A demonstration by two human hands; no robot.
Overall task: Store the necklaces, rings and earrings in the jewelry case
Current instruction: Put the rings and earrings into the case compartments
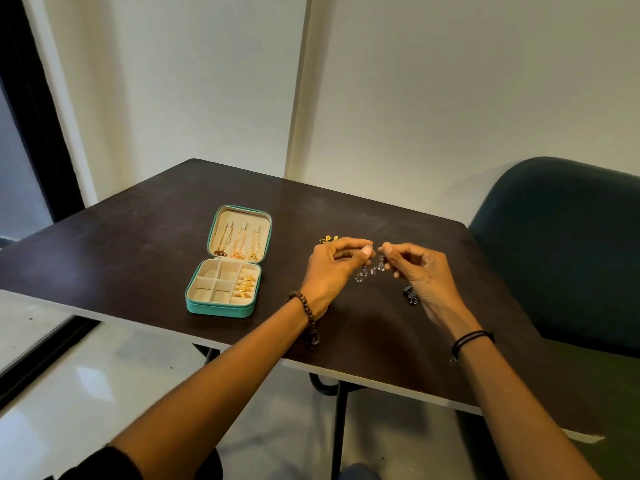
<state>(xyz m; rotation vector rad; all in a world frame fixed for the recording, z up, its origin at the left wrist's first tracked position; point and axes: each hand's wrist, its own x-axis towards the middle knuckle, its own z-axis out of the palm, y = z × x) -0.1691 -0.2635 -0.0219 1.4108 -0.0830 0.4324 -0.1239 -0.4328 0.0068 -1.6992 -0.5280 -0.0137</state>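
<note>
A teal jewelry case (221, 308) lies open on the dark table (138, 244). Three necklaces (239, 242) hang inside its lid. Several gold rings (245, 287) fill the right-hand slots of its tray; the other compartments look bare. To the right of the case, my left hand (332, 268) pinches one silver dangling earring (362, 273) above the table. My right hand (415, 271) pinches a second silver earring (380, 263) close beside it. A dark earring (411, 295) lies on the table under my right hand. Gold earrings (327, 239) lie just beyond my left hand.
A dark green chair (561, 251) stands against the table's right side. White walls close the far side. The table's near edge runs diagonally from the left to the lower right, with metal legs (337, 427) below it.
</note>
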